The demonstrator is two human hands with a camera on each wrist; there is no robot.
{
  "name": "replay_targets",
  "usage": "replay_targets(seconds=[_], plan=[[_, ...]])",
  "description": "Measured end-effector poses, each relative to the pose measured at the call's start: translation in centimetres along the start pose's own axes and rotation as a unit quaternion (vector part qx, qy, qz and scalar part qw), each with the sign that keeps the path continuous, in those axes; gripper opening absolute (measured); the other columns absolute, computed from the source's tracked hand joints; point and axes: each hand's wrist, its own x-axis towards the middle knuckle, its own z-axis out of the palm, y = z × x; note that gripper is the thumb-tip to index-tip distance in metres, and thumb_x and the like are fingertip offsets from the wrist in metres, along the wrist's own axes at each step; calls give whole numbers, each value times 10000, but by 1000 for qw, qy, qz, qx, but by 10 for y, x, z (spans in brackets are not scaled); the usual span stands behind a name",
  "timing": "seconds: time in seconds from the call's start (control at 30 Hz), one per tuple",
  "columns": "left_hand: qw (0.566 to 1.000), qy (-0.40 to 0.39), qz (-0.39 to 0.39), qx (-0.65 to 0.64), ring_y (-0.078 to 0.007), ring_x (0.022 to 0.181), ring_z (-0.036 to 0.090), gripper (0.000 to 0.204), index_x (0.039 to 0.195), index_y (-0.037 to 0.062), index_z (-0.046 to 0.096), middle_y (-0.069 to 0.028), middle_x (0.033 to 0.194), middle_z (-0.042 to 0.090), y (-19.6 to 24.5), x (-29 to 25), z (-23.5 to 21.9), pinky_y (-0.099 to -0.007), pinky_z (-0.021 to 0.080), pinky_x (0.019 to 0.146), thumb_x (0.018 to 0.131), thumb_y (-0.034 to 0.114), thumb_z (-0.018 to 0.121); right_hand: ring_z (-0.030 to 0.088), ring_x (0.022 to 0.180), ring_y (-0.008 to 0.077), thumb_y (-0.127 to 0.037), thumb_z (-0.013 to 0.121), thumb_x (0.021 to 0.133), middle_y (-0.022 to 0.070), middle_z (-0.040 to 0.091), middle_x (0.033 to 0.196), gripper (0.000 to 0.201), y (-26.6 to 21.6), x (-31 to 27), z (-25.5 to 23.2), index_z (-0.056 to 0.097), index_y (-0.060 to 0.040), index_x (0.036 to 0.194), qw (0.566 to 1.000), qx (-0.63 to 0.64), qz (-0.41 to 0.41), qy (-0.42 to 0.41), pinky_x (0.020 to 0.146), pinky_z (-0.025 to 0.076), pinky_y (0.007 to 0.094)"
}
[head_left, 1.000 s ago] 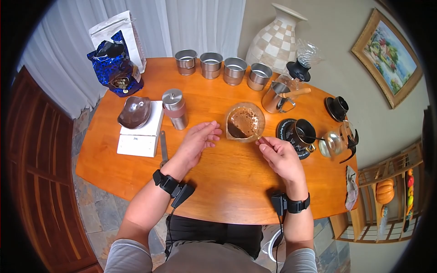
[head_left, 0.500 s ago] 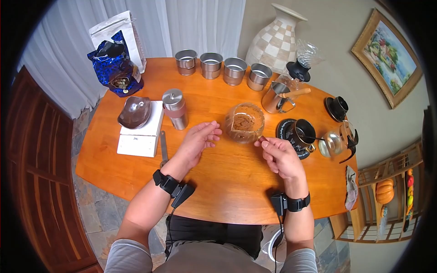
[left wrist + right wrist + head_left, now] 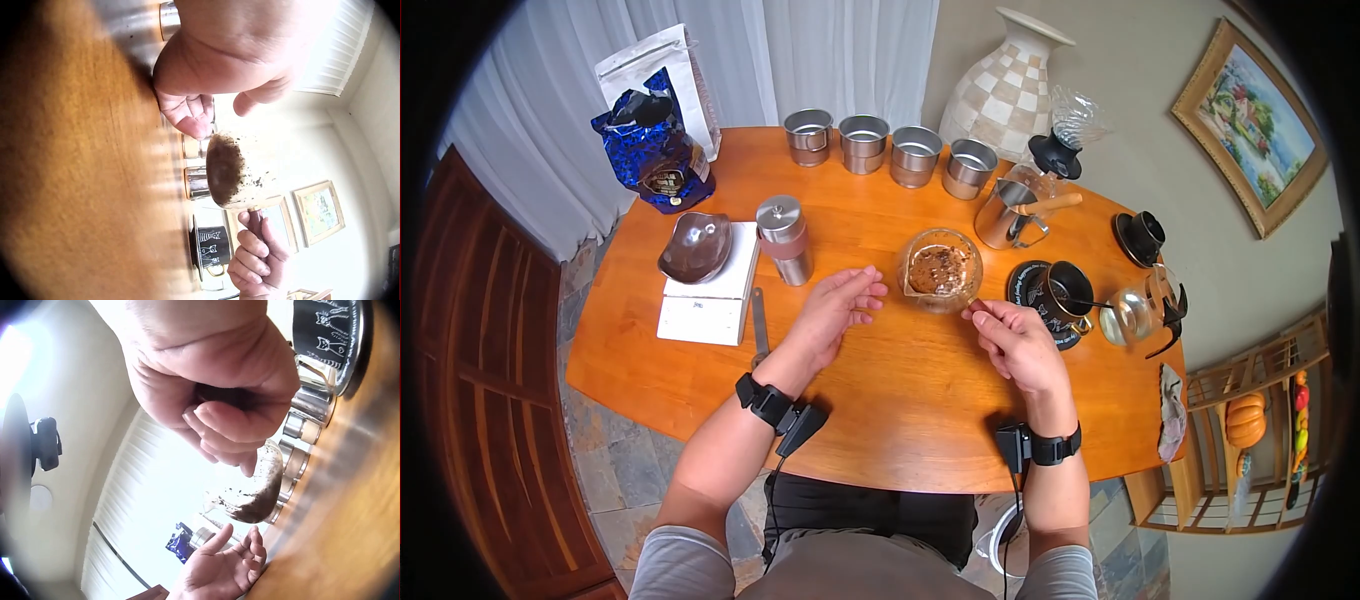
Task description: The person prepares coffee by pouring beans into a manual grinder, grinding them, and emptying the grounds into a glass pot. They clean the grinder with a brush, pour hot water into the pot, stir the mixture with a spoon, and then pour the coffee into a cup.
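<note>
A left hand (image 3: 840, 308), fingers loosely bent and gripping nothing, hovers at eight o'clock of a clear glass coffee server (image 3: 941, 275), perhaps as a guard. Dark-flecked brown residue (image 3: 226, 169) coats its inside; a right hand (image 3: 1022, 348) grips its brown handle (image 3: 976, 306) at five o'clock, likely for control.

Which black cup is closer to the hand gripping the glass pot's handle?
The cat-patterned black cup with the gold handle, near the right hand; the other black cup stands farther back and to the right.
</note>
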Motion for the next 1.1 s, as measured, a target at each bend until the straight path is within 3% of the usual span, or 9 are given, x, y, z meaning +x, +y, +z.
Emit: replay_targets(seconds=[0.03,0.1,0.23,0.33,0.4,0.6,0.9,1.1], plan=[[1000,0,1,0,-74,812,607,258,1064,71,620,-5,944,671,0,0,0,-216,467,699,973,309,581,306,436,23,-184,567,963,-63,421,596,231,3,1,-1,613,21,1060,1000,0,0,0,388,220,191],[1000,0,0,0,-74,813,606,256,1064,71,620,-5,944,671,0,1,0,-217,466,700,973,308,581,378,505,37,-239,586,955,-66,450,597,229,8,4,-2,659,-21,960,989,-138,-55,16,457,291,219],[1000,-2,-1,-1,-74,817,603,256,1067,72,620,-5,943,669,0,0,0,-218,464,705,972,307,582,392,535,42,-234,589,951,-63,471,611,228,1,0,0,664,-19,939,988,-146,-43,35,491,310,230],[1000,-1,-2,-1,-74,824,601,261,1074,71,620,-5,946,667,0,0,0,-219,462,709,972,309,583,380,502,41,-246,579,960,-60,447,592,239,1,0,-2,655,-19,959,995,-91,-28,8,453,293,219],[1000,-1,-1,-1,-75,825,601,263,1073,70,620,-4,948,666,1,0,0,-219,462,710,972,311,583,353,449,41,-249,566,970,-55,430,580,249,4,2,-3,640,-12,983,1000,13,3,-7,406,263,211],[1000,-4,-1,-2,-77,827,600,264,1067,71,620,-2,953,665,1,0,1,-221,462,711,974,315,578,324,393,43,-244,540,986,-46,431,575,261,-2,-1,0,614,2,1036,995,73,43,-56,366,231,204],[1000,-17,8,-19,-78,809,589,284,1024,80,613,11,892,648,-1,0,1,-227,456,707,979,356,560,341,389,42,-263,525,995,-30,475,590,287,7,2,-1,610,1,1068,988,59,64,-127,354,230,200],[1000,-28,4,-11,-77,810,590,291,1027,79,618,5,915,656,-1,0,-1,-227,454,704,969,360,577,370,388,44,-268,517,999,-3,552,646,296,5,4,0,608,5,1067,991,50,79,-95,354,255,190]])
